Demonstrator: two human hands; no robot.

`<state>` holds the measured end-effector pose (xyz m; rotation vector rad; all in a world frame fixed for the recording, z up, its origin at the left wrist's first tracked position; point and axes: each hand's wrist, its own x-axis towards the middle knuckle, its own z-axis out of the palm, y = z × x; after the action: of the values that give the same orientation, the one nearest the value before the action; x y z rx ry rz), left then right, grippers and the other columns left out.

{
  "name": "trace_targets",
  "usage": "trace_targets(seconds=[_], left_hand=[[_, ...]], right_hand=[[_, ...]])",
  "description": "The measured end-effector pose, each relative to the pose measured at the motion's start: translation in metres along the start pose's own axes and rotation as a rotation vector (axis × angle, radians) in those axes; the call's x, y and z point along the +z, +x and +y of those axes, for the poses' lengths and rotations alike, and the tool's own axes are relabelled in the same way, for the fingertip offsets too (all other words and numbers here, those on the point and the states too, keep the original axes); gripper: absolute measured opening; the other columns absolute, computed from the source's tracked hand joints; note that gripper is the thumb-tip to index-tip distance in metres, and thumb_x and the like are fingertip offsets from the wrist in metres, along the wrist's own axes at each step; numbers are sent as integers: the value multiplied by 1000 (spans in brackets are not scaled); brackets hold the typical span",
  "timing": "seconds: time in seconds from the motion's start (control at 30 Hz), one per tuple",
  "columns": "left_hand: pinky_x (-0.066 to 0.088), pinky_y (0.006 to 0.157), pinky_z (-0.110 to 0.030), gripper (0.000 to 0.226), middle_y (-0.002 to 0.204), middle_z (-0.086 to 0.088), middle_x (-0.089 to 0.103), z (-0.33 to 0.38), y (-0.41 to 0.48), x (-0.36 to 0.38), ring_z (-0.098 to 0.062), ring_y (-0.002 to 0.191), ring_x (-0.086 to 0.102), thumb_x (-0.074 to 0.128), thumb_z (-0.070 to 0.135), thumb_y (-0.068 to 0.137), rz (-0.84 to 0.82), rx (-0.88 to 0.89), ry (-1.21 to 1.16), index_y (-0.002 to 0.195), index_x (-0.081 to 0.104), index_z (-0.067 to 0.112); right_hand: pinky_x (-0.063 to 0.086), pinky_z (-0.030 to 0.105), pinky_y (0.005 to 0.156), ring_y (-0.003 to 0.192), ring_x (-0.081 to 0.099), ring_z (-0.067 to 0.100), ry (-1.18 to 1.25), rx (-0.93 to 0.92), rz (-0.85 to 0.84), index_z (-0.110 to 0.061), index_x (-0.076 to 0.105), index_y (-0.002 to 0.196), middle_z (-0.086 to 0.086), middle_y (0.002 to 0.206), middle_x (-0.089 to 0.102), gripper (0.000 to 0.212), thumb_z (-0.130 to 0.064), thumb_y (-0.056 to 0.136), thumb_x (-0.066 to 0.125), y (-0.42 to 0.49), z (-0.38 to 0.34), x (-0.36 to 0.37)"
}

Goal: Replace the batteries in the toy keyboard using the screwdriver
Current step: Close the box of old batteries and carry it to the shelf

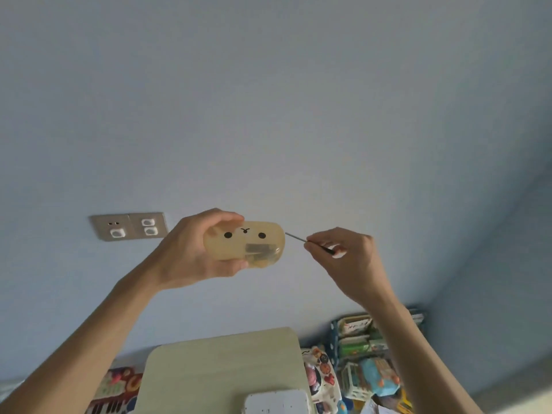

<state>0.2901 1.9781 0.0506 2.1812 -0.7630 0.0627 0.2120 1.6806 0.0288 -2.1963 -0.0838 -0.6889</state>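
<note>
The left hand [191,252] is held up with its fingers and thumb curled around a translucent yellow case [245,240] with a little face on it. The right hand [349,258] pinches a thin screwdriver [298,239] between thumb and fingertips, tip just beside the case. This looks like the tool-fetching step. Next the screwdriver must go down to the white flat object [276,401] on the small table [215,363], perhaps the keyboard's underside, though a colourful keyed toy [115,395] lies left of it.
</note>
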Motion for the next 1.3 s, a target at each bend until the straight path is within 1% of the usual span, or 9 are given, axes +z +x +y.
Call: trace_targets(seconds=[0.17, 0.3, 0.5, 0.63, 0.77, 0.83, 1.0, 1.13, 1.3], left_hand=[[43, 94, -13, 72, 124, 21, 65, 44, 45, 34, 1, 121, 59, 99, 37, 67, -124, 142, -42, 131, 66, 38], [46, 88, -8, 69, 120, 21, 69, 99, 80, 97, -1, 117, 63, 98, 35, 69, -265, 290, -122, 130, 66, 36], [48, 85, -7, 69, 115, 26, 71, 222, 103, 235, 3, 112, 66, 99, 33, 69, -483, 531, -265, 130, 67, 31], [54, 87, -13, 73, 120, 20, 72, 321, 96, 336, -2, 112, 68, 97, 42, 70, -624, 704, -329, 134, 64, 29], [57, 90, -16, 75, 125, 14, 71, 421, 76, 433, 0, 114, 66, 96, 41, 72, -749, 828, -394, 137, 63, 23], [57, 91, -18, 77, 125, 14, 71, 469, 65, 476, 0, 113, 67, 96, 44, 72, -795, 868, -423, 138, 63, 22], [57, 88, -17, 81, 127, 13, 69, 567, 43, 573, -5, 112, 67, 88, 57, 65, -842, 962, -495, 137, 63, 28], [57, 87, -16, 77, 125, 18, 69, 631, 42, 642, 1, 112, 66, 91, 55, 64, -893, 999, -511, 133, 64, 33], [56, 81, -8, 71, 119, 26, 65, 707, 60, 736, 4, 111, 63, 90, 53, 65, -922, 1056, -506, 129, 63, 35]], right_hand=[[59, 22, 72, 74, 74, 5, -56, 94, 213, -16, 86, 89, -11, 83, 81, 6, -12, 85, 85, -31, 1, -61], [56, 17, 71, 74, 72, 2, -192, 183, 366, -17, 86, 90, -13, 82, 80, 6, -13, 85, 85, -77, 11, -135], [57, 12, 72, 75, 74, -2, -400, 372, 625, -23, 86, 91, -15, 81, 80, 7, -18, 86, 84, -179, 29, -266], [54, 9, 69, 75, 73, -2, -502, 451, 772, -26, 85, 88, -19, 80, 79, 8, -17, 87, 83, -260, 41, -355], [53, 7, 69, 74, 72, -3, -583, 504, 882, -37, 79, 84, -24, 81, 76, 21, -17, 86, 84, -336, 53, -443], [50, 4, 68, 73, 71, -4, -621, 527, 923, -33, 80, 83, -25, 80, 75, 19, -15, 87, 84, -370, 59, -485], [56, 11, 71, 75, 73, -2, -700, 580, 1041, -29, 82, 86, -20, 81, 76, 12, -17, 87, 83, -440, 82, -574], [54, 7, 70, 80, 75, 0, -766, 643, 1090, -20, 84, 88, -21, 79, 75, 6, -15, 87, 83, -478, 109, -631], [62, 25, 80, 76, 75, -2, -830, 729, 1101, -22, 84, 90, -25, 82, 75, 5, -19, 87, 82, -501, 168, -710]])
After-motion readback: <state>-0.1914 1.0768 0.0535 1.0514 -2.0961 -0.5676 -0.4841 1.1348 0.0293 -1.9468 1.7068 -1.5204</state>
